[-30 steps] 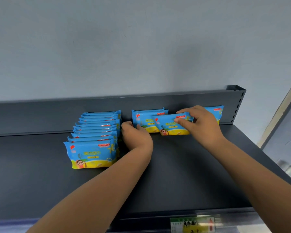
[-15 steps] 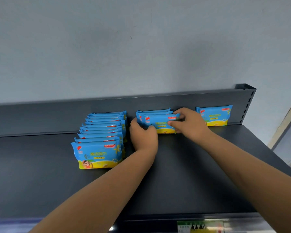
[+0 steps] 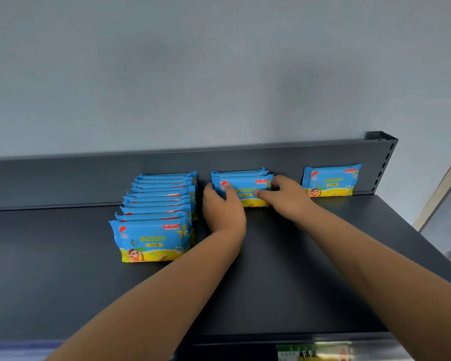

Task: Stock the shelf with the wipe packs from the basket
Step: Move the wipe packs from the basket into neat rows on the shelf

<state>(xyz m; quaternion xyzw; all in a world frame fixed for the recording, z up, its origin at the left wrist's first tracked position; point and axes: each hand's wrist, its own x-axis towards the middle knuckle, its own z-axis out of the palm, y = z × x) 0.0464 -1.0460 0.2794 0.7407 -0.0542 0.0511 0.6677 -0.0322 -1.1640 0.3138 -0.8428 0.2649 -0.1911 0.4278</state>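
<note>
Here both hands press on the front wipe pack point(image 3: 245, 190) of a short middle row at frame centre: the left hand point(image 3: 223, 211) has fingers point(image 3: 228, 187) curled over its left end, the right hand point(image 3: 288, 198) has fingers point(image 3: 264, 194) pinching its right end. Just left stands a long row of packs point(image 3: 156, 214); a single pack point(image 3: 331, 181) leans against the shelf point(image 3: 63, 269) back at right.

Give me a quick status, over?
Both hands, left hand and right hand, pressing front pack into middle row. Shelf ahead clear.
</note>
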